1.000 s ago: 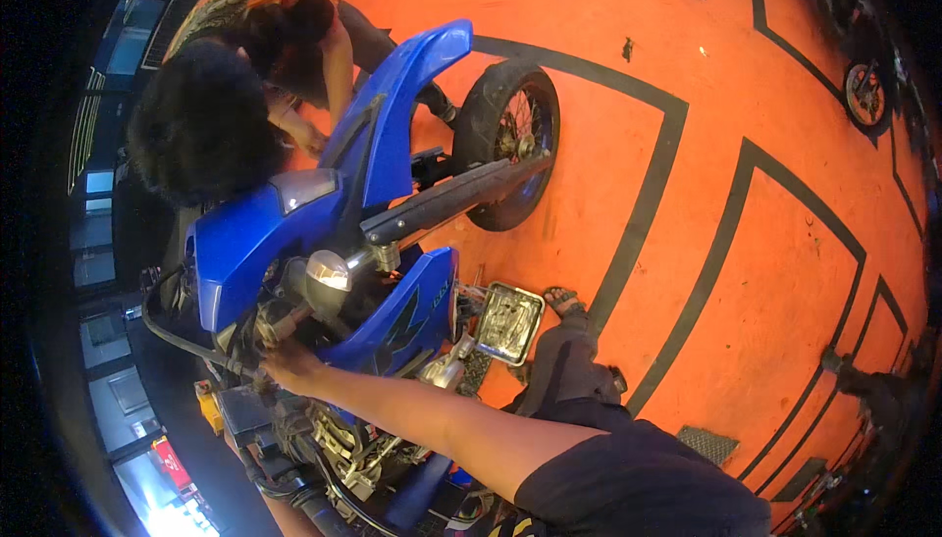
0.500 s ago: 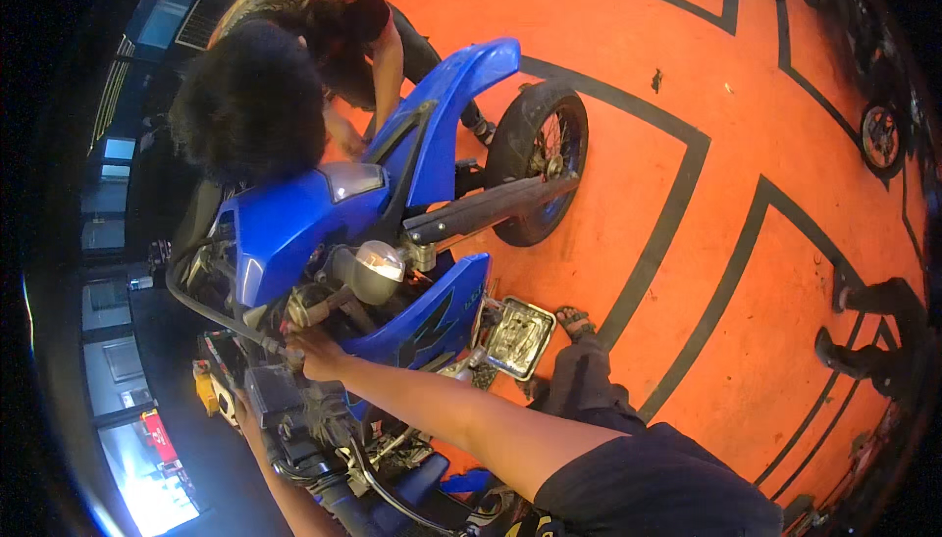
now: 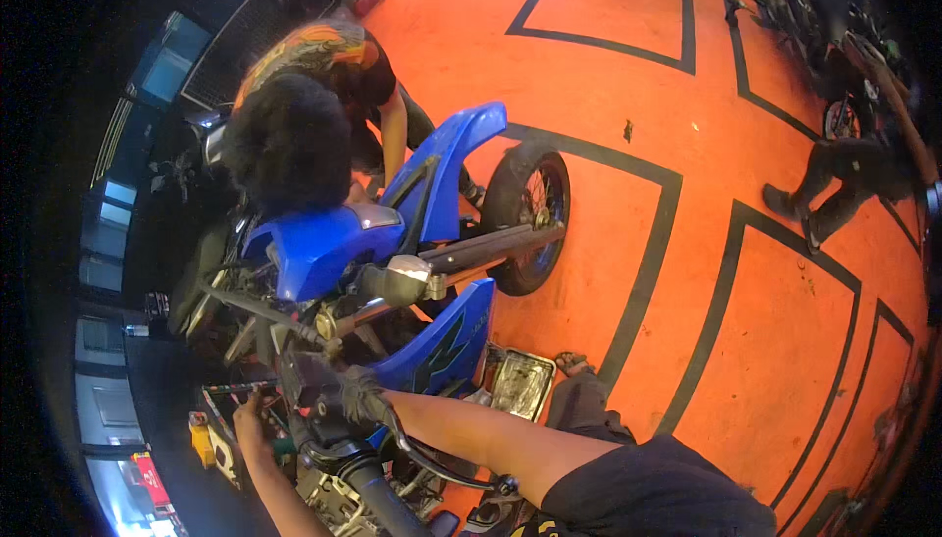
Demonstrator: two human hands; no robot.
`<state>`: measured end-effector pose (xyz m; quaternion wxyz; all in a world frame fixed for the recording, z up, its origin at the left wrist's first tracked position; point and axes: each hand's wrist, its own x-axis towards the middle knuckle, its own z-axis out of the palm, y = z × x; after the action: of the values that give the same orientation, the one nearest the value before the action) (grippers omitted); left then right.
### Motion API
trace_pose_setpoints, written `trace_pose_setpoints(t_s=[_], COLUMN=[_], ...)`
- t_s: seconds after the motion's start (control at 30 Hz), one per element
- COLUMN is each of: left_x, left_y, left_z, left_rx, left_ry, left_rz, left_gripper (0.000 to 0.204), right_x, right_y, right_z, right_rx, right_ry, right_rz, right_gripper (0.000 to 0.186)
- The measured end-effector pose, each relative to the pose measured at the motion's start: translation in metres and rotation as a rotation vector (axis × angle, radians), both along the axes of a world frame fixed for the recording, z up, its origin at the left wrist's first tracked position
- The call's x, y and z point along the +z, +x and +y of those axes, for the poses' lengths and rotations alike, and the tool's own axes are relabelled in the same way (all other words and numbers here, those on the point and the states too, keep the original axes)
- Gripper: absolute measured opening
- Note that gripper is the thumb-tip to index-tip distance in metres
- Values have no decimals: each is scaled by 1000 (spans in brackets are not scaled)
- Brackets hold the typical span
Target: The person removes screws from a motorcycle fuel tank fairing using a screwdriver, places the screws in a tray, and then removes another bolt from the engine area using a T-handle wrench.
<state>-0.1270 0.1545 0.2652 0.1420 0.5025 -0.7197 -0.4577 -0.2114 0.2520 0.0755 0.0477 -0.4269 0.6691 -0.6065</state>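
Observation:
A blue motorcycle (image 3: 319, 253) stands in front of me, its front wheel (image 3: 530, 213) pointing away to the right. My right forearm reaches across to the handlebar controls, where my right hand (image 3: 365, 397) is dark and mostly hidden behind the lever (image 3: 432, 463) and cables. Near me is the black handlebar grip (image 3: 378, 493). My left hand (image 3: 251, 419) is left of the handlebar, beside the edge of a tool tray (image 3: 221, 395); its fingers look bent, but whether they hold anything is unclear. Another person (image 3: 294, 135) bends over the far side of the motorcycle.
A metal drip tray (image 3: 523, 383) lies on the orange floor (image 3: 608, 243) beside a foot (image 3: 571, 362). A yellow object (image 3: 203, 439) is by the tool tray. At the right another person's legs (image 3: 824, 184) show, with parked motorcycles (image 3: 785, 27) behind.
The view has shifted, so the motorcycle sits lower. My right hand has moved from the fork top toward the handlebar controls. My left hand shows more clearly by the tool tray.

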Motion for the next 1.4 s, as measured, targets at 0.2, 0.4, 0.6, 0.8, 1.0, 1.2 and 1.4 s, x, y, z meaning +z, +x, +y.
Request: trace_pose_setpoints(t_s=[0.2, 0.4, 0.6, 0.8, 1.0, 1.2, 1.4], left_x=[-17, -30, -21, -15, -49, -123, -161], left_y=[34, 84, 51, 40, 23, 36, 6], left_z=[-20, -21, 12, 0, -22, 11, 28], left_rx=[-94, -506, -565, -458, -109, -312, -266], left_ry=[236, -439, -301, -437, 701, 228, -469], left_rz=[204, 92, 365, 278, 617, 817, 632], left_gripper=[30, 50, 32, 32, 33, 31, 27], right_x=[12, 50, 69, 76, 94, 102, 95], right_y=[-6, 11, -5, -10, -13, -19, -19], right_z=[-11, 3, 34, 31, 28, 25, 25], right_rx=[-75, -190, -246, -91, -38, -18, 51], right_ry=[-45, 4, 179, 245, 127, 135, 228], right_rz=[127, 358, 481, 497, 375, 451, 549], right_gripper=[28, 26, 15, 14, 20, 10, 17])
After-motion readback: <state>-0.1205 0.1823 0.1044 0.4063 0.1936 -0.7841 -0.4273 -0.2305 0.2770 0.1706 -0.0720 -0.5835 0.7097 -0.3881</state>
